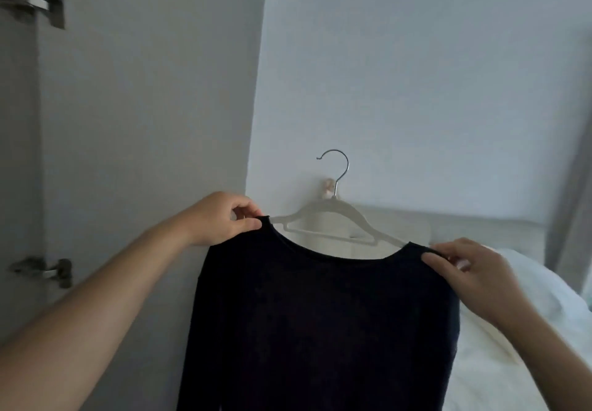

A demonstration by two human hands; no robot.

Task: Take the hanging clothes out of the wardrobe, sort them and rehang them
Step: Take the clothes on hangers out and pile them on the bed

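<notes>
**Dark top held up on a white hanger by both hands**

In the centre and lower part of the frame hangs a dark long-sleeved top (pixel 320 330). It is spread flat toward the camera, and its wide round neckline is at the top. Inside the neckline a white hanger (pixel 336 218) is visible, with its metal hook (pixel 336 167) pointing up in front of the pale wall (pixel 416 74). The right end of the hanger goes under the right shoulder of the top. The left end shows just beside the left corner of the neckline; I cannot tell if it is already inside the cloth.

The left hand (pixel 221 218) comes from the lower left of the frame. Its thumb and fingers (pixel 246 210) pinch the left corner of the neckline. The right hand (pixel 467 276) comes from the lower right, and its thumb and fingers (pixel 448 252) grasp the right shoulder of the top, where the hanger end lies.

On the left side of the frame stands a grey wardrobe door (pixel 144 90) with two metal hinges, one hinge (pixel 41 4) in the upper left and the other lower down. At the right, behind the top, is a bed (pixel 528 330) with white bedding and a light headboard (pixel 480 228).
</notes>
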